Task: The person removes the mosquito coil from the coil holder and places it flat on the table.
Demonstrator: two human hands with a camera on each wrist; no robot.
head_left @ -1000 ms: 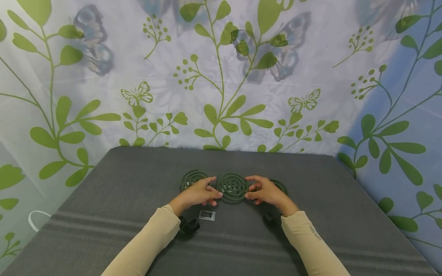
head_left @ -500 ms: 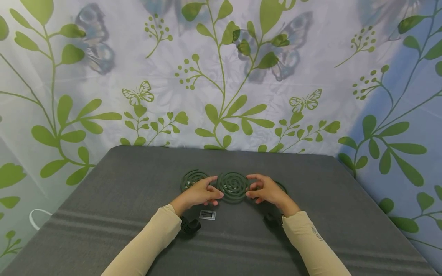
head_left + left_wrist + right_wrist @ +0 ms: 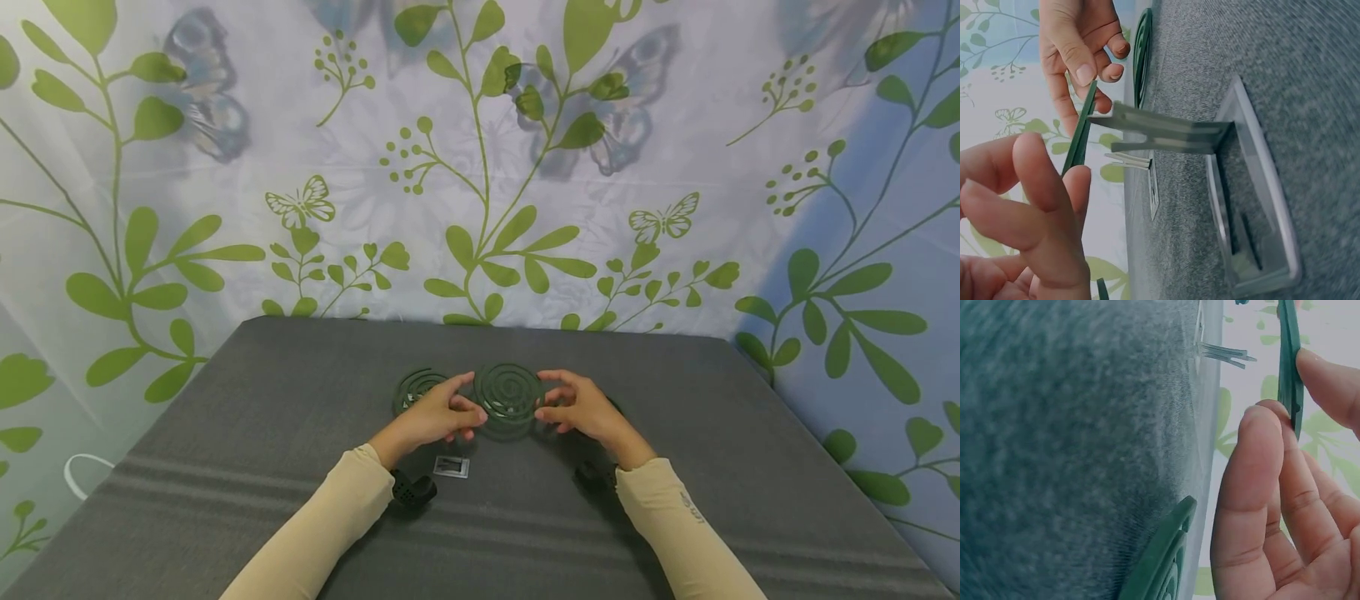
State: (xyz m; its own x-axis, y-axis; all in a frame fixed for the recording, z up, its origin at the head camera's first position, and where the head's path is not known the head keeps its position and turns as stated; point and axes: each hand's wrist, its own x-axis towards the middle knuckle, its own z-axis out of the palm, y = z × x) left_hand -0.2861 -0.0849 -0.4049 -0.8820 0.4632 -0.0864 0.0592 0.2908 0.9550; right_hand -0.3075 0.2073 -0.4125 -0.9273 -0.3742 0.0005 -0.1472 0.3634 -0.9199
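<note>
Leaf-and-butterfly fabric [image 3: 480, 183] hung behind a grey counter [image 3: 510, 533], above which a flat green coil [image 3: 508, 393] was held up off the surface. The left hand [image 3: 431, 417] and right hand [image 3: 592, 414] were grasping it at opposite edges, the left with its fingers at one rim, the right pinching the other between thumb and finger. A second coil [image 3: 408, 387] was to the left, partly covered by the left hand, and a third coil [image 3: 1160, 559] lay to the right, mostly hidden from above by the right hand but plainer in the right wrist view. Nearer the person sat a silvery stand [image 3: 452, 467], a small frame with prongs [image 3: 1172, 128] rising from it; in the left wrist view the prongs' tips overlapped the edge of the green coil, though whether they touched could not be told. Another stand [image 3: 1132, 160] showed farther back in that view. A black wrist device [image 3: 412, 492] sat below the left sleeve [image 3: 322, 521], with its twin [image 3: 591, 477] at the right wrist. Pale bands crossed the counter's woven top, and a white loop [image 3: 69, 479] curved beside its left edge.
</note>
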